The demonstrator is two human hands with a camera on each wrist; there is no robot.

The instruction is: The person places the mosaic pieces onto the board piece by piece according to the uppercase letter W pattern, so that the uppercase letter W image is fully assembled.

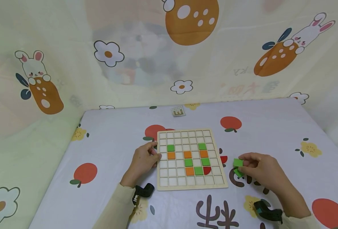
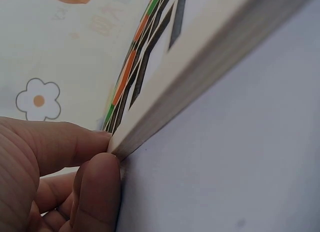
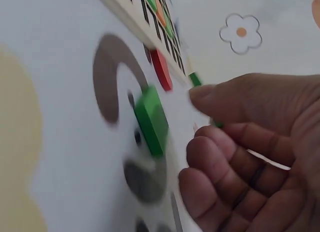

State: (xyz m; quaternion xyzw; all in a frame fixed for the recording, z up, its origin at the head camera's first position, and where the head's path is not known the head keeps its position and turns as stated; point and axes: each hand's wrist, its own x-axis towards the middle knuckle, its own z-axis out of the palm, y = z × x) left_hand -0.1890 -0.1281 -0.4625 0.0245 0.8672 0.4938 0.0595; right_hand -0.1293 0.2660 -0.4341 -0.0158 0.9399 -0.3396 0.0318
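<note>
A square wooden grid board (image 1: 192, 188) lies flat on the table with white cells. Several green tiles (image 1: 188, 162) and orange tiles (image 1: 187, 154) sit in its cells, plus a red rounded piece (image 1: 207, 170). My left hand (image 1: 142, 162) holds the board's left edge between thumb and finger; in the left wrist view the fingertips meet the light wooden frame (image 2: 165, 104). To the right of the board, my right hand (image 1: 262, 168) pinches a green tile (image 1: 238, 162). Another green tile (image 3: 152, 122) lies on the cloth just below that hand.
A red piece (image 3: 161, 69) lies beside the board's right edge. Behind the board is a small patterned card (image 1: 178, 111). The printed tablecloth (image 1: 114, 127) meets an upright patterned cloth (image 1: 140, 92) at the back. Black wrist devices (image 1: 144, 190) sit below both hands.
</note>
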